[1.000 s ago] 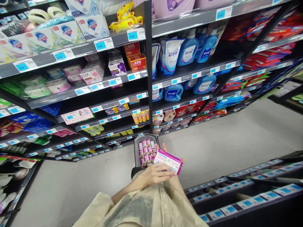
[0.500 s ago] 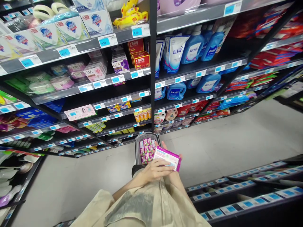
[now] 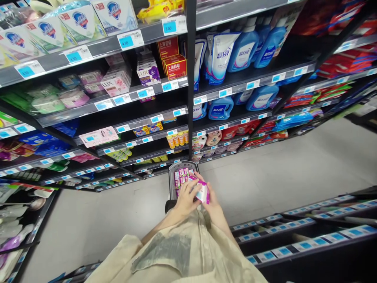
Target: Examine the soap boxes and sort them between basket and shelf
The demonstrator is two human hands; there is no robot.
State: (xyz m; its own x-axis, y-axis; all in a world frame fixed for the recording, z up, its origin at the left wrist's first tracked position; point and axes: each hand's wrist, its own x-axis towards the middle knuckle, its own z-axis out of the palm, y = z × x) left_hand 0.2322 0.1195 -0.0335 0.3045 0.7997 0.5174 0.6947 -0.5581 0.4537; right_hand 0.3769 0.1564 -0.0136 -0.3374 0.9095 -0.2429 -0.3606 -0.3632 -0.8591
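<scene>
Between my two hands, in front of my body, is a small purple and white box [image 3: 203,192]; its print is too small to read. My left hand [image 3: 186,195] lies over its left side with the fingers curled across the top. My right hand [image 3: 213,205] grips it from the right and below, partly hidden behind it. Just beyond the hands stands a grey basket [image 3: 171,181], holding several purple and white boxes [image 3: 183,175] packed in rows. My hands and the box cover the near right part of the basket.
Shelves ahead carry soap boxes [image 3: 116,80], red boxes [image 3: 175,67], blue detergent bottles [image 3: 243,51] and a white refill pouch [image 3: 222,55]. Grey floor [image 3: 265,173] runs left and right of the basket. Another shelf edge [image 3: 318,241] stands close behind on the right.
The box has turned and tilted in my hands, showing less of its broad white face. My left hand has shifted up and left along it. The view has moved slightly.
</scene>
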